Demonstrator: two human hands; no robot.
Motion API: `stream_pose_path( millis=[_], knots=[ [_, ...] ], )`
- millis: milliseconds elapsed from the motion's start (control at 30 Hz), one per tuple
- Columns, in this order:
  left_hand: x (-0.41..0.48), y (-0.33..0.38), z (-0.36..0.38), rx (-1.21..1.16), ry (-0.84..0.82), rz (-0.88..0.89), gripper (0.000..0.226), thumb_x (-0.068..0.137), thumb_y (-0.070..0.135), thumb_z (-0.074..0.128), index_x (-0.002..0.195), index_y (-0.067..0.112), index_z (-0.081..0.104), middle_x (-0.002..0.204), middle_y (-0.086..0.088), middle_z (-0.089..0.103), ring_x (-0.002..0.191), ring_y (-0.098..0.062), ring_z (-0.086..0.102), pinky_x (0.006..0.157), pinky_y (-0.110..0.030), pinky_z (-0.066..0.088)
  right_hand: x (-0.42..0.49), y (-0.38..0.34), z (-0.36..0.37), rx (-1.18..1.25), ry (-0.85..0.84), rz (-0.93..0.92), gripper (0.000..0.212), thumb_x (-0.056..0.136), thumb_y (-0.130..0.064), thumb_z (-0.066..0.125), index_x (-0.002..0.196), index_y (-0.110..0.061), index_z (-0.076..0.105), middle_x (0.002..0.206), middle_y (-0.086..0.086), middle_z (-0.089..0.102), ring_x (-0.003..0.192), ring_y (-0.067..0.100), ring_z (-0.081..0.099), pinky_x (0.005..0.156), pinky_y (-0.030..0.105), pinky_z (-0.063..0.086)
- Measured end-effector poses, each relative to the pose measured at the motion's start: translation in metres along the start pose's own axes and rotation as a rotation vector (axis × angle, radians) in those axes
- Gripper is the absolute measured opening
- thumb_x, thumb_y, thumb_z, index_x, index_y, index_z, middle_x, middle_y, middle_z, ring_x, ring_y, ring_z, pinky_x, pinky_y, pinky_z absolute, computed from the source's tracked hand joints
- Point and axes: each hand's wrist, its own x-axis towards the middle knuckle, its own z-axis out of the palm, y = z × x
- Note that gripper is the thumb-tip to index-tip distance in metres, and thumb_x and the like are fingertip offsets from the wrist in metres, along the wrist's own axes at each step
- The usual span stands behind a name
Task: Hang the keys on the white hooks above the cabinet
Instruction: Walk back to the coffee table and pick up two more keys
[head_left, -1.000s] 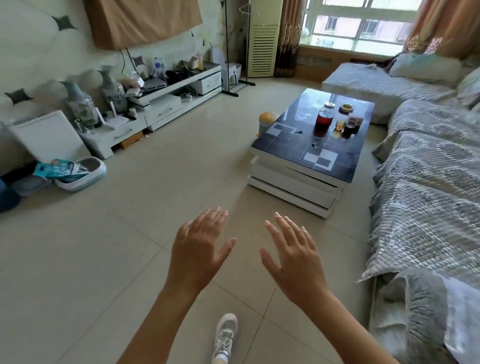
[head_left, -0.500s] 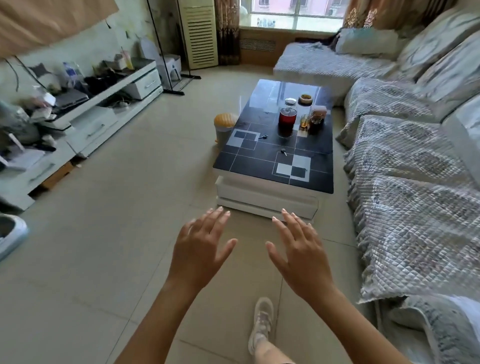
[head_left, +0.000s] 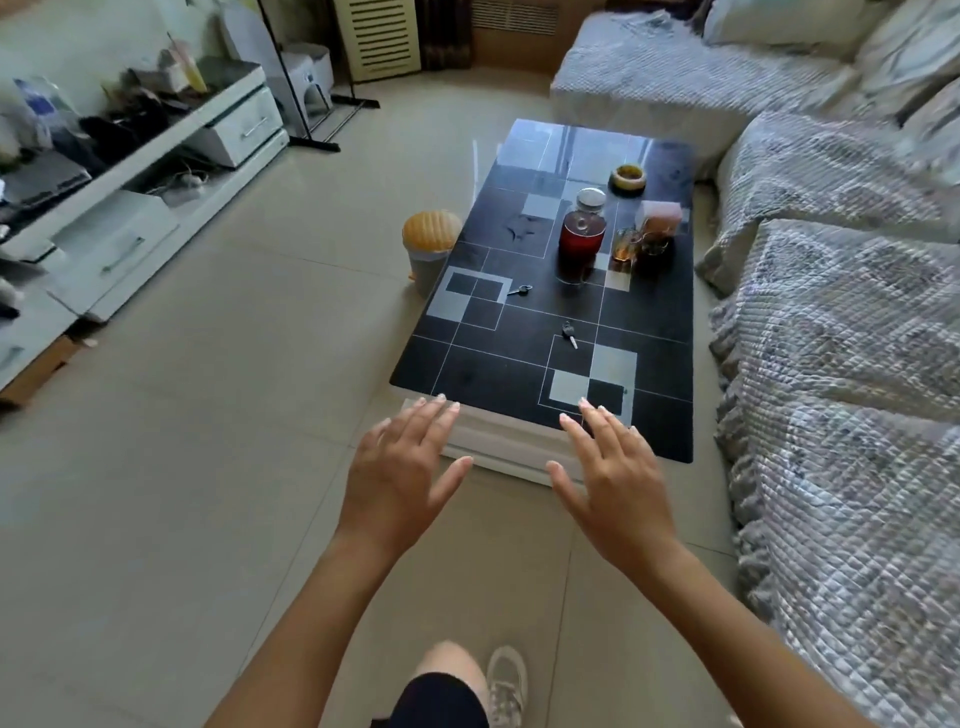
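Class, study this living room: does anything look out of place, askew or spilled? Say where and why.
Two keys lie loose and apart on the coffee table: a silver key near its left edge, a black-headed key nearer the middle. Scattered, they look misplaced. Nothing looks spilled. The left hand and right hand hold nothing.

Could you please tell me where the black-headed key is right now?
In the head view, the black-headed key lies on the coffee table, nearer the person than the red jar, right of the silver key.

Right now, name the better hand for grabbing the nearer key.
Right, probably: the right hand, open, lines up with the nearer key; the left hand, also open, sits farther left.
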Motion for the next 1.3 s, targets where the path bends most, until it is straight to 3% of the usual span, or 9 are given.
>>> stream_pose_path(
  millis=[400,633,767,900,1067,1300],
  knots=[
    [0.284,-0.053,0.117,-0.089,-0.11,0.055,0.056,0.088,0.05,0.039,0.13,0.018,0.057,0.133,-0.002,0.06,0.122,-0.02,0.057,0.093,-0.038,0.048,0.231,0.106,0.089,-0.068,-0.154,0.094,0.055,0.088,-0.046,0.04,0.13,-0.014,0.056,0.14,0.012,0.052,0.128,0.029,0.05,0.104,0.048,0.039],
    [0.425,-0.074,0.209,-0.107,-0.223,0.107,0.048,0.09,0.041,0.057,0.131,0.017,0.056,0.135,-0.002,0.058,0.126,-0.02,0.052,0.097,-0.039,0.044,0.34,0.167,0.17,-0.093,-0.246,0.155,0.051,0.087,-0.04,0.05,0.128,-0.009,0.058,0.136,0.015,0.055,0.126,0.031,0.052,0.101,0.048,0.042],
    [0.473,-0.081,0.275,-0.127,-0.304,0.093,0.049,0.093,0.042,0.051,0.135,0.018,0.051,0.139,0.0,0.053,0.13,-0.018,0.047,0.101,-0.039,0.04,0.368,0.205,0.236,-0.097,-0.369,0.19,0.051,0.091,-0.037,0.055,0.134,-0.009,0.052,0.142,0.015,0.049,0.132,0.031,0.045,0.107,0.048,0.036],
    [0.503,-0.088,0.347,-0.127,-0.403,0.068,0.049,0.094,0.043,0.048,0.136,0.019,0.049,0.141,0.002,0.052,0.13,-0.017,0.045,0.1,-0.039,0.04,0.383,0.238,0.303,-0.104,-0.515,0.255,0.055,0.096,-0.042,0.042,0.143,-0.014,0.038,0.152,0.011,0.036,0.141,0.027,0.031,0.114,0.045,0.026],
    [0.539,-0.092,0.416,-0.112,-0.462,0.046,0.049,0.094,0.041,0.048,0.137,0.018,0.047,0.14,0.001,0.052,0.126,-0.021,0.048,0.096,-0.04,0.041,0.402,0.266,0.361,-0.014,-0.499,0.372,0.053,0.095,-0.039,0.046,0.141,-0.013,0.042,0.149,0.012,0.04,0.138,0.028,0.036,0.111,0.045,0.031],
    [0.587,-0.088,0.479,-0.027,-0.479,0.124,0.063,0.095,0.042,0.045,0.15,0.019,0.025,0.159,-0.001,0.022,0.144,-0.017,0.022,0.108,-0.04,0.031,0.426,0.29,0.408,0.054,-0.423,0.462,0.052,0.093,-0.035,0.052,0.137,-0.009,0.044,0.149,0.013,0.039,0.137,0.028,0.035,0.11,0.045,0.032]
  ],
)
